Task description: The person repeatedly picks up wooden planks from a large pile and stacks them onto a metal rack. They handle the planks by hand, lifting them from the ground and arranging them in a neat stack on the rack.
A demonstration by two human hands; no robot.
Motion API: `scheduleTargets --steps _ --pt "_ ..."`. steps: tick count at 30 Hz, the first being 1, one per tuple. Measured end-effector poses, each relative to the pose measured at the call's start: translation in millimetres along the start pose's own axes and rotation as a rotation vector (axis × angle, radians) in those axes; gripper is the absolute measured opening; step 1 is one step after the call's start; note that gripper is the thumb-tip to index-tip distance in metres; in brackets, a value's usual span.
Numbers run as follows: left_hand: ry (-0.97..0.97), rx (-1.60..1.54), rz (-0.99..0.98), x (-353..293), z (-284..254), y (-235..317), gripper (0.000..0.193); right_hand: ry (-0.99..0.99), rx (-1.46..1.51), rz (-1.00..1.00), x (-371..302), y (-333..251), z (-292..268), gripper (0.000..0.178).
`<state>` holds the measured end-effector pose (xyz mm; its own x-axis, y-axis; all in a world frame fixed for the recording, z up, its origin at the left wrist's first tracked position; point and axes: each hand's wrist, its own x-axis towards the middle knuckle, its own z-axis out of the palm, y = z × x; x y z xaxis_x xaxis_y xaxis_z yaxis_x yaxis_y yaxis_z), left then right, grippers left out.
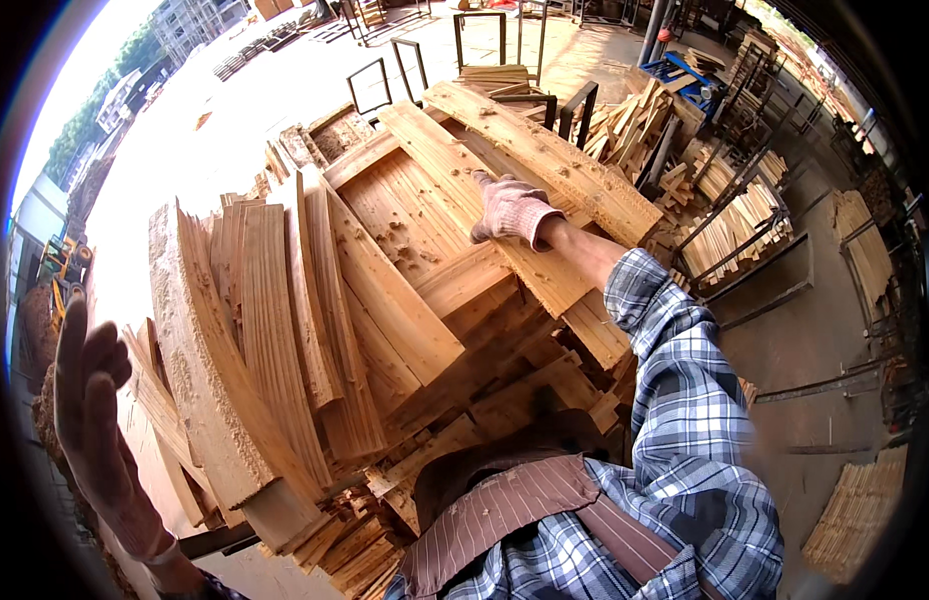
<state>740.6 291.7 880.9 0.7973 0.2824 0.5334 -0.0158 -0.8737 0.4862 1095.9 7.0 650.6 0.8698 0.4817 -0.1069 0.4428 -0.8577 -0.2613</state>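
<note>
My right hand [513, 210], in a pinkish work glove, lies across a long wooden plank [432, 150]. Its thumb is at the plank's left edge and the fingers are toward the other edge, so it appears to grip the board; the undersides of the fingers are hidden. The plank rests on a stack of timber, beside a thick board [545, 150] on its right. Raised at the far left, my left glove-covered hand [93, 430] holds nothing, its fingers stretched upward and apart. Nearest to it is a thick rough-edged board [200, 350] on the stack's left side.
Several narrow boards [270, 320] lean along the stack's left. Wood chips lie on a recessed flat board [395, 215]. Black metal frames [410, 65] stand behind the stack. Bundled offcuts [735, 225] fill racks at right, and a slat pile [855, 515] lies lower right.
</note>
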Motion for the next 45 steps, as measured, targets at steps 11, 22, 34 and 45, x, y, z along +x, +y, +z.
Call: scheduleTargets --steps 11,22,34,45 --pt "-0.379 -0.535 -0.919 85.9 421.3 29.6 0.045 -0.186 1.194 -0.341 -47.8 126.5 -91.6 0.057" --pt "0.043 -0.971 -0.859 135.0 442.9 -7.8 0.015 -0.143 -0.150 0.147 29.1 115.1 -89.0 0.109" --pt "-0.093 -0.195 -0.646 121.7 263.3 -52.9 0.053 -0.285 1.103 -0.309 91.0 188.4 -84.6 0.056" --pt "-0.077 -0.036 -0.383 82.0 56.1 -59.5 0.084 -0.317 0.885 -0.541 91.4 178.1 -73.9 0.017"
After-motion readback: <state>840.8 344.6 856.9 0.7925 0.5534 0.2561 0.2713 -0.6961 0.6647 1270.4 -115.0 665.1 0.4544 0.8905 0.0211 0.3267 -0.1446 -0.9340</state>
